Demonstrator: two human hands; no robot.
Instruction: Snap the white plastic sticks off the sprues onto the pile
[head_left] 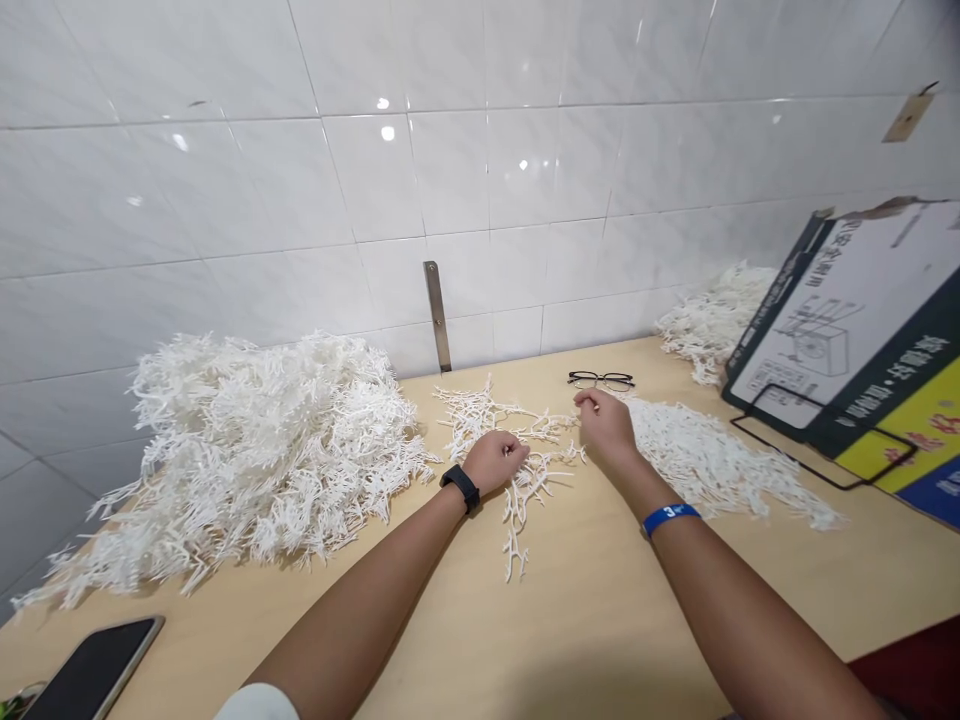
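Observation:
My left hand, with a black watch on the wrist, is closed on a white branching plastic strand that hangs down over the table below the fingers. To its right, my right hand, with a blue wristband, has its fingers curled in a pinch; what is between them is too small to make out. Between and behind both hands lie loose white branching pieces. Left of my left hand rises a big tangled heap of white strands. Beyond my right forearm spreads a flatter pile of small white pieces.
Black-framed glasses lie behind my right hand. A printed cardboard box stands at right with a black wire frame before it. More white strands lie behind. A phone rests front left. The tiled wall bounds the table.

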